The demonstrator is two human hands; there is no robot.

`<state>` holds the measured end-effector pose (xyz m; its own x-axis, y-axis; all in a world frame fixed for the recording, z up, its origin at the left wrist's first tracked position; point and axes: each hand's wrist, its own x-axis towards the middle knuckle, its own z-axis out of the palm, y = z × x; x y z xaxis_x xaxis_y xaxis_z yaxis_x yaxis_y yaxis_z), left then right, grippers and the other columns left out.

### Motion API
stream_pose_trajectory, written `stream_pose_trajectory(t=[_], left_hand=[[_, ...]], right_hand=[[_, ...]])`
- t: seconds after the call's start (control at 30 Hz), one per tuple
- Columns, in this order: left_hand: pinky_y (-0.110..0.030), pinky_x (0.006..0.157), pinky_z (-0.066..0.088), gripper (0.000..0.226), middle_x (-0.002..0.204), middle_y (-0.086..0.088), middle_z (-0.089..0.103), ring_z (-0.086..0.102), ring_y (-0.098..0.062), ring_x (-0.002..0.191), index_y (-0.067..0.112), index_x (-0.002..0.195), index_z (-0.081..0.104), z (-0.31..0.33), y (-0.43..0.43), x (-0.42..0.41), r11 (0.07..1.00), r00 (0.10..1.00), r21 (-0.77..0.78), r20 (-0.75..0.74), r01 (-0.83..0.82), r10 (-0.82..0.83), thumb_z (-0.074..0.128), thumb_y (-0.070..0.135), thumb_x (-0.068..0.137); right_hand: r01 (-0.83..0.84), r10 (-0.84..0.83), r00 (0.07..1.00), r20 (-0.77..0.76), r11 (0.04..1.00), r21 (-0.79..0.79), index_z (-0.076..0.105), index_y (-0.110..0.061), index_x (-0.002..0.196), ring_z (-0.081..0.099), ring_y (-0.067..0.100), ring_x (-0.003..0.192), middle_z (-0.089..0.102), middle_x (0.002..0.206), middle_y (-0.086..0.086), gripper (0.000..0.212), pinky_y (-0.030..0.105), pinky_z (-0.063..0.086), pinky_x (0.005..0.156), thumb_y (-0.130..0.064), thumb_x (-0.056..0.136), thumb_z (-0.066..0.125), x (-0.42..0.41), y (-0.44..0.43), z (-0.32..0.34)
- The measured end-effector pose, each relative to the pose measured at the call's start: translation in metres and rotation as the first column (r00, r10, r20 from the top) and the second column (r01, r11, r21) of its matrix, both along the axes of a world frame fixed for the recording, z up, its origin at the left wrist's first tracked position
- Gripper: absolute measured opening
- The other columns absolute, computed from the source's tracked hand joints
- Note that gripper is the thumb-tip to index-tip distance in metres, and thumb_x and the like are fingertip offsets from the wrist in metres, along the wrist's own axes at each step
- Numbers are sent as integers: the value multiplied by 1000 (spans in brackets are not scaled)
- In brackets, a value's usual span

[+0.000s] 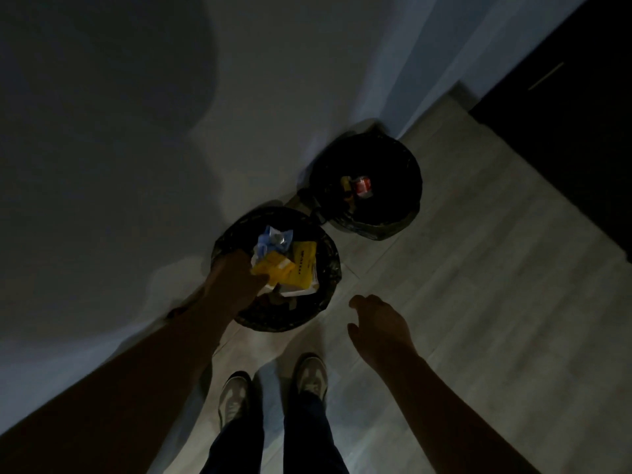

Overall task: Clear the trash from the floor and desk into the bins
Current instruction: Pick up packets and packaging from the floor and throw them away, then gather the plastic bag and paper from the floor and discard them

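Two round bins lined with black bags stand on the floor by the wall. The near bin (328, 268) holds yellow wrappers, white paper and a blue crumpled piece (273, 239). My left hand (236, 278) reaches over its near left rim, fingers touching a yellow wrapper (273, 270); the light is too dim to tell if they grip it. My right hand (379, 325) hovers to the right of this bin, fingers apart, holding nothing. The far bin (403, 172) contains a red can (361, 186) and a small yellow item.
A pale wall (136, 148) runs along the left and behind both bins. Light wood-look flooring (478, 268) stretches to the right. A dark cabinet or door (564, 131) stands at the upper right. My two feet in pale sneakers (273, 388) are just before the near bin.
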<state>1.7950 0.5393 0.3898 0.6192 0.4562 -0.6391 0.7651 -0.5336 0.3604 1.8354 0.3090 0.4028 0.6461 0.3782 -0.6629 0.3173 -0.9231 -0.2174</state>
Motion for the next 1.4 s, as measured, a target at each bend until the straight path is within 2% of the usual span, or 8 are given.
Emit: stream_pose_trajectory(t=[0.23,0.5,0.63,0.77,0.87,0.97,1.07,1.4], left_hand=[[-34,101,36,48,132,-17,51,48,-31,122,4,131,48,28,-8,-29,953,954,45,-45,299,-297,59,26,89],[-36,100,43,43,130,-10,54,54,-27,118,5,130,49,139,-29,-53,888,899,148,-13,434,-437,49,28,93],[-27,100,36,46,134,-7,48,47,-23,125,11,135,44,201,-42,-75,921,922,91,49,378,-383,54,28,93],[-30,64,51,41,88,-12,69,69,-28,77,5,97,69,251,-44,-109,947,918,138,241,289,-316,84,18,61],[-30,88,46,40,118,-8,62,59,-25,107,12,120,60,294,-45,-133,965,956,164,176,206,-234,63,28,83],[-30,89,47,38,121,-3,61,58,-21,109,19,121,59,325,-43,-168,976,979,203,165,83,-118,59,34,85],[-26,87,44,39,121,-1,60,57,-18,109,19,122,56,354,-51,-208,977,987,211,162,-39,5,59,35,87],[-22,90,40,42,122,5,56,54,-14,111,25,127,49,403,-93,-397,875,905,235,121,-424,407,57,39,88]], right_hand=[[-82,83,996,36,996,-19,45,-18,128,54,18,105,53,119,3,34,26,45,81,-20,93,48,1,-8,30],[-125,126,992,-1,988,85,40,-21,135,53,16,111,52,124,2,44,28,46,93,-29,93,51,-9,-18,124],[-195,192,981,33,968,157,41,-21,138,51,16,118,52,129,1,48,29,43,99,-33,93,53,-16,-19,182],[-304,273,950,154,924,233,59,-15,120,66,27,91,65,101,8,44,37,54,76,-27,79,70,-24,-19,234],[-467,434,881,190,864,190,56,-16,126,62,21,102,62,110,4,50,29,48,85,-32,80,70,-37,-3,272],[-601,561,795,232,781,169,64,-16,119,65,12,97,66,107,0,62,18,49,80,-42,66,81,-55,19,312],[-643,652,757,48,728,239,39,-17,141,42,17,130,45,141,2,54,25,33,103,-33,92,55,-86,43,345],[-809,854,516,60,464,362,50,-21,130,52,17,114,55,124,2,46,26,43,91,-29,85,60,-232,98,397]])
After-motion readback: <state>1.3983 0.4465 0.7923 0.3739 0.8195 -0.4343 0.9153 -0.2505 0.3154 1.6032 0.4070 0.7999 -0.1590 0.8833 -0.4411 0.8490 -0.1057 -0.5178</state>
